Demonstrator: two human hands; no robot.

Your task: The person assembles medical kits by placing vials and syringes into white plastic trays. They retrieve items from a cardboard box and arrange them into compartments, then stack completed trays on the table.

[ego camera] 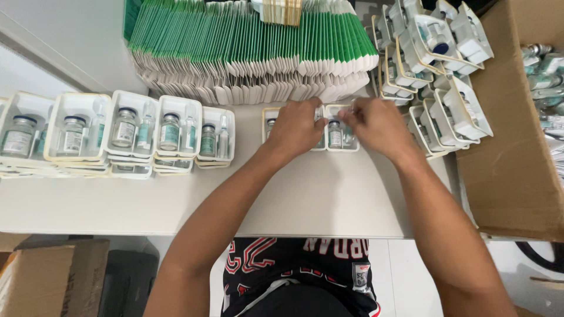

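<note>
My left hand (296,126) and my right hand (379,124) meet over two small white plastic trays (336,144) on the white table (117,205). Each tray holds a glass vial with a grey cap (335,134). The left hand covers most of the left tray (269,124). The right hand's fingers pinch at the top of the right tray, where a small ampoule seems to sit; the fingers hide what they touch. A row of filled trays (126,132) with vials and ampoules stands stacked to the left.
A long stack of flat green-and-white cartons (247,47) lies along the back. A heap of loose vial trays (435,64) sits at the back right. An open cardboard box (511,147) stands on the right. Another cardboard box (53,282) is below the table's left.
</note>
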